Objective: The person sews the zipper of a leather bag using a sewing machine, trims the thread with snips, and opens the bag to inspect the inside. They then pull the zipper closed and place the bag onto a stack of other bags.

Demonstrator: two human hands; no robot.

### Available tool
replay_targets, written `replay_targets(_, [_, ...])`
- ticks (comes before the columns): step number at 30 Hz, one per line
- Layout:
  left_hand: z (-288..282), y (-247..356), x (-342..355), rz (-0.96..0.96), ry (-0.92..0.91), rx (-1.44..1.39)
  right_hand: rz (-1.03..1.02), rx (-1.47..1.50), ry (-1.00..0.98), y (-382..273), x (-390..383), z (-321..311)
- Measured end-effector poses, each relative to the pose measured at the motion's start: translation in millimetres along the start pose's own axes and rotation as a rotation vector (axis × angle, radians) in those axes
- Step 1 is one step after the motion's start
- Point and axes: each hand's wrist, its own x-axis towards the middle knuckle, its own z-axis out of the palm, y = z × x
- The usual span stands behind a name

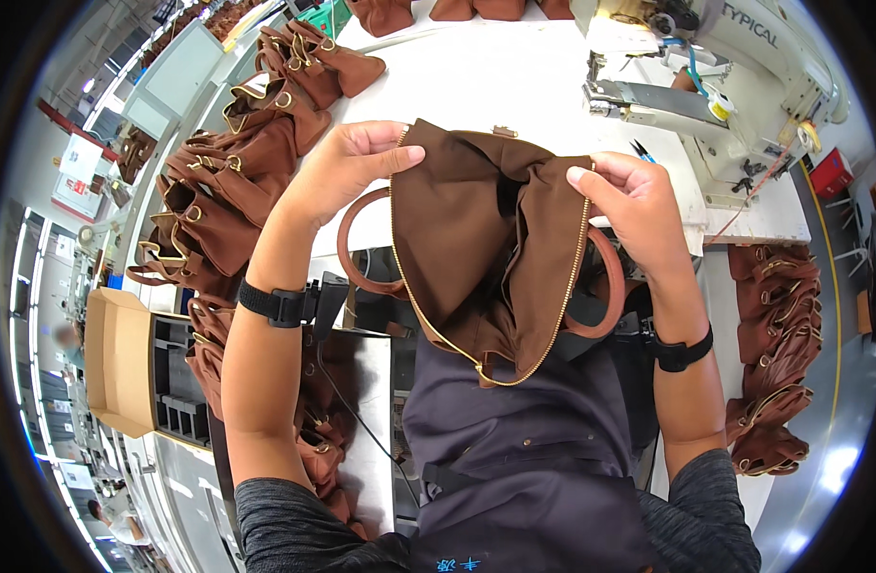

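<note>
Between my two hands hangs a brown handbag (457, 220), its mouth spread wide so the dark brown lining shows. A gold zipper (479, 368) runs along both edges of the opening and meets at the near end. My left hand (362, 158) pinches the far left corner, thumb on the inside. At the far right corner my right hand (634, 196) grips the edge in the same way. One rounded handle (350, 244) sticks out on the left side, and another handle (605, 286) on the right. The bag's outer faces are mostly hidden.
A sewing machine (772, 57) stands at the far right of the white table (476, 67). Several brown bags (218, 191) line the left side, and more brown bags (772, 363) are piled at the right. An open cardboard box (123, 363) with a black insert sits at the left.
</note>
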Motion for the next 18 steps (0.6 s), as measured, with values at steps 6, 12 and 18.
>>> replay_targets(6, [-5,-10,-5,0.025,-0.063,-0.088,-0.002,-0.093,0.017,2,4,-5])
replay_targets(12, [0,-9,-20,0.005,-0.012,-0.093,-0.021,-0.082,0.074,-4,-3,-1])
replay_targets(18, [0,-6,-33,0.012,0.094,-0.195,-0.022,-0.041,-0.010,-25,9,-5])
